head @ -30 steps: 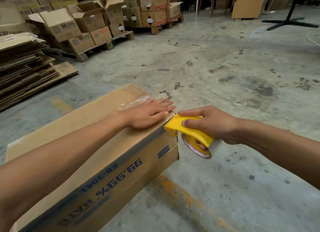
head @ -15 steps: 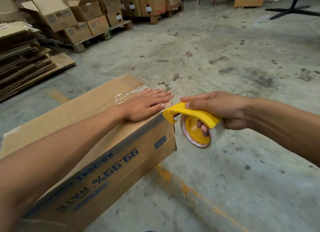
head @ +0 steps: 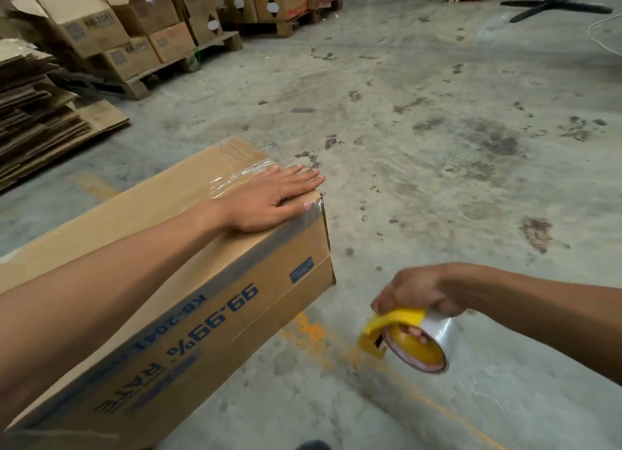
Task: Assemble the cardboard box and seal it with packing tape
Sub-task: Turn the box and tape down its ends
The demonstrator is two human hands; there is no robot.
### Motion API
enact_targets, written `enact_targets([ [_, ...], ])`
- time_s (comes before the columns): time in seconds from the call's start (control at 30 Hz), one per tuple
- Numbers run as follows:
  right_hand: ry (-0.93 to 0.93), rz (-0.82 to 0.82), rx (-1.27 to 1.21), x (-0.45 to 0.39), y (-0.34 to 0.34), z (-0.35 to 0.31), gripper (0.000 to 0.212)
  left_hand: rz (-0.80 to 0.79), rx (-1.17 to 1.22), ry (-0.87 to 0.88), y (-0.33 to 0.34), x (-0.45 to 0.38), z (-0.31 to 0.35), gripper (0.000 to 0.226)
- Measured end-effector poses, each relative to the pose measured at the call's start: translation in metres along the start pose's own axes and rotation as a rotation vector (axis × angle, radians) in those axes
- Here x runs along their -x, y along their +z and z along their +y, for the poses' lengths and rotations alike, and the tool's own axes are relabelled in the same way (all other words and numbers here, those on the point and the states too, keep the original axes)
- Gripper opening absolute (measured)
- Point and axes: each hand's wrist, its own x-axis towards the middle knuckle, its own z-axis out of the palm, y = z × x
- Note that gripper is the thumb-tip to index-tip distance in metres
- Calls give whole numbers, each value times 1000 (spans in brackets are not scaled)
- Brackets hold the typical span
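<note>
A long brown cardboard box (head: 215,301) with blue print lies on the concrete floor, running from lower left to centre. Clear packing tape (head: 242,175) shines along its top and wraps over the far end. My left hand (head: 269,197) lies flat on the top near that end, fingers spread and reaching the edge. My right hand (head: 420,291) grips a yellow tape dispenser (head: 400,338) with a clear roll, low to the right of the box and apart from it, above the floor.
Flattened cardboard sheets (head: 37,120) are stacked at the left. Wooden pallets (head: 161,76) with assembled boxes stand at the back left. A black stand base (head: 552,4) sits at the back right. An orange painted line (head: 336,345) crosses the floor beneath the dispenser.
My right hand has pulled the dispenser away from the box's end corner, down and to the right. My left hand stays pressed on the box top.
</note>
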Motion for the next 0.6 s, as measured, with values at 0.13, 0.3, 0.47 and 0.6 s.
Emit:
enact_targets([
  [0.13, -85, 101, -134, 0, -36, -21, 49, 50, 1, -72, 5, -3, 12, 65],
  [0.3, -91, 160, -148, -9, -46, -26, 48, 163, -57, -258, 12, -13, 41, 56],
  [0.47, -100, 154, -115, -12, -47, -28, 47, 271, -164, -310, 19, -23, 46, 39],
  [0.6, -93, 136, -90, -11, -44, -34, 46, 281, -164, -362, 19, -25, 51, 40],
])
